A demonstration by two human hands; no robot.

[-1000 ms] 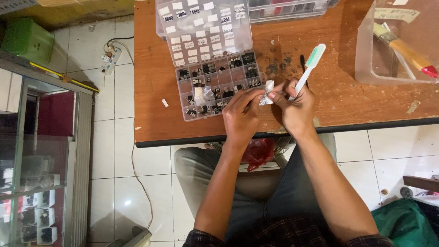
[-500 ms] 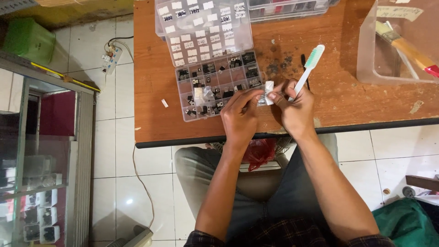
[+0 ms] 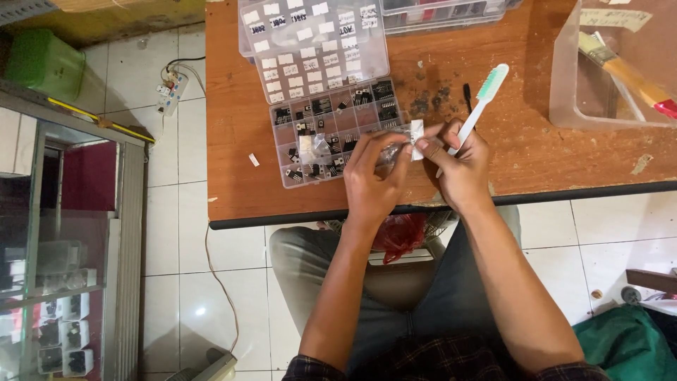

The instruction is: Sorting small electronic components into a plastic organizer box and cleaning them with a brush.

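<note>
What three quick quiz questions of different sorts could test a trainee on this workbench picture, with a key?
1. True or false: the right hand holds a toothbrush.
2. What do both hands pinch together? A) small clear packet B) paintbrush C) green box
3. Fill in: the compartment organizer lies to the ___ of the left hand.

Key: 1 true. 2 A, the small clear packet. 3 left.

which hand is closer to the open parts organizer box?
Left. The left hand sits at the front right corner of the parts box, partly over it. The right hand, holding a toothbrush, is farther right, apart from the box.
</note>
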